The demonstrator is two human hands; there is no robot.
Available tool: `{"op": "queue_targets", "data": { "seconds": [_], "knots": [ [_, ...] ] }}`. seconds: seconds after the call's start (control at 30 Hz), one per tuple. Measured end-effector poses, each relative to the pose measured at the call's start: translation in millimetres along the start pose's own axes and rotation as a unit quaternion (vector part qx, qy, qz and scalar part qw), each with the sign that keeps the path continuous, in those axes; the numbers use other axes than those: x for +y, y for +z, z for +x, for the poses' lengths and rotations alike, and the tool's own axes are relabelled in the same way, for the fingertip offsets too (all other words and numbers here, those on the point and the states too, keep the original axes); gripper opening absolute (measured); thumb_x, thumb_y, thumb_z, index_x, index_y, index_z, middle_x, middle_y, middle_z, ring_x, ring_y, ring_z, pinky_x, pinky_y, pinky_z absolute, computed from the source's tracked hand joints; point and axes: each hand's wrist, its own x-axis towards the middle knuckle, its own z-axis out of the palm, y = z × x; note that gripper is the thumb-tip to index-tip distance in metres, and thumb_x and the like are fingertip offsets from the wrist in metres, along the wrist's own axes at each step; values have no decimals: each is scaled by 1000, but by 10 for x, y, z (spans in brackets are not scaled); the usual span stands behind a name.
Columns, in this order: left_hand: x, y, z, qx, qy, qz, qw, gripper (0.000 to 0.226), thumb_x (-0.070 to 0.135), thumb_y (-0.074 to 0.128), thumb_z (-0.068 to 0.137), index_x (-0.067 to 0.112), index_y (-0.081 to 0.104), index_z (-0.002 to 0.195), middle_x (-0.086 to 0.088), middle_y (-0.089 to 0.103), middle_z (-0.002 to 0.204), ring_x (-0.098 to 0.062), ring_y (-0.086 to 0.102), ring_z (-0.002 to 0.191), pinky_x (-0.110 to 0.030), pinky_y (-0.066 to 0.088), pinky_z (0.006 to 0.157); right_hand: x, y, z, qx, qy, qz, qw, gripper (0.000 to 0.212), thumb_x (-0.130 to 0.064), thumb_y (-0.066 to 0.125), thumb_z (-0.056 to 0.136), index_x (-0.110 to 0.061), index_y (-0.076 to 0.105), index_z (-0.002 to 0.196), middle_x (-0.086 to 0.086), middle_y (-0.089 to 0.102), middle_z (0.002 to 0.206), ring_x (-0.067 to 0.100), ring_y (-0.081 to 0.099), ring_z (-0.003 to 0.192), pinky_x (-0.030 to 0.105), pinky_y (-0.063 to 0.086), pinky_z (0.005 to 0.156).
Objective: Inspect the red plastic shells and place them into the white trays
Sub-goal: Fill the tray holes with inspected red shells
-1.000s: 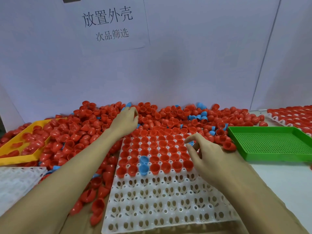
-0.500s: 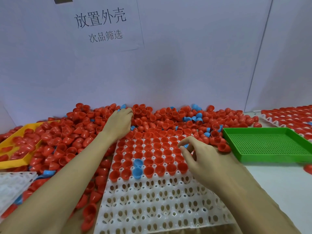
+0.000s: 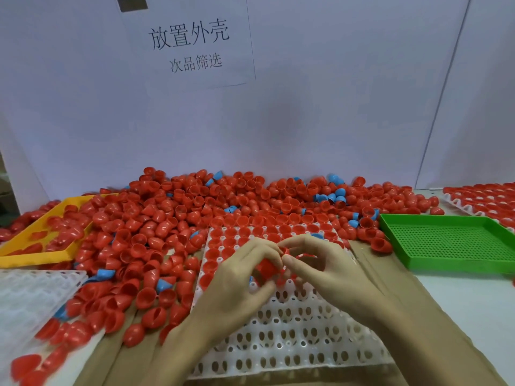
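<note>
left hand (image 3: 237, 277), right hand (image 3: 320, 263), pinching red shell (image 3: 268, 267)

The left hand (image 3: 237, 277), a second ago reaching into the loose pile, has come back over the white tray (image 3: 292, 330); both hands now meet, the right hand (image 3: 323, 268) joining it around a red shell (image 3: 267, 267).

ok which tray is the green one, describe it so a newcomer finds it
Start at the white tray under the hands and look to its right. The green tray lies there at the edge of the red shell pile. It alone is green, perforated, and holds nothing.
</note>
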Motion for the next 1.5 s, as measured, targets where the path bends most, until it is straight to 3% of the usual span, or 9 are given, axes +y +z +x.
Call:
{"op": "queue_targets", "data": {
  "seconds": [0.13,0.27,0.5,0.73,1.0,1.17,1.3,1.4,1.5],
  "knots": [
    [29,-21,-60,41,-60,-39,997,42,12,78,91,30,52,119,16,61,119,-11,70,98,-24,59,76,-10,-14,-15,-25,3,42,999,23,-22,68,101,-25,71,124,1,77,107,16,76,92,28,60,80],
    [-47,-43,-91,91,-115,-19,989,50,27,81,91,43,51,127,21,61,124,-10,67,112,-27,58,89,3,-45,-4,-33,6,70,997,28,-16,70,100,-24,69,127,3,75,121,21,74,108,35,60,87],
    [-6,-31,-102,118,-95,-3,988,48,28,82,89,37,55,127,21,64,117,-8,67,110,-19,54,93,-16,-59,-7,-29,-4,64,998,28,-16,72,98,-31,72,121,-2,74,123,19,73,112,32,61,90],
    [11,-25,-76,144,-168,-147,964,39,19,81,90,27,61,123,14,73,114,-9,70,112,-20,56,94,-29,-111,-19,-70,10,62,996,31,-27,74,97,-30,68,126,-3,73,120,20,73,109,31,60,88],
    [42,-36,-70,95,-143,-215,961,37,14,75,94,22,62,127,5,74,120,-18,70,118,-25,56,98,-31,-32,-21,-48,-44,70,995,35,-10,71,99,-21,56,129,10,71,102,24,71,82,33,57,72],
    [-8,-16,-83,47,-177,-233,955,31,9,71,98,22,71,126,6,75,120,-15,70,118,-25,55,101,-1,-11,-32,-37,-83,-97,991,28,-3,68,98,-25,68,115,0,74,94,20,76,76,38,64,68],
    [-32,-25,-81,27,-215,-203,955,34,16,72,98,28,69,129,14,73,122,-8,68,118,-22,55,99,75,-96,-2,7,-65,-176,982,21,-7,70,98,-25,74,107,-7,77,85,9,75,74,29,63,70],
    [-62,-53,-80,13,-201,-121,972,21,25,71,99,33,71,118,17,72,114,-8,68,112,-23,55,96,184,-285,42,94,-29,-275,957,21,-11,70,98,-30,73,106,-16,72,84,-1,68,77,13,53,66],
    [-96,-72,-109,20,-152,29,988,12,36,65,99,35,72,108,23,69,107,-7,62,113,-20,47,97,283,-486,57,114,10,-317,941,20,-10,68,97,-28,73,105,-11,67,95,6,64,77,14,50,70]
  ]
}}
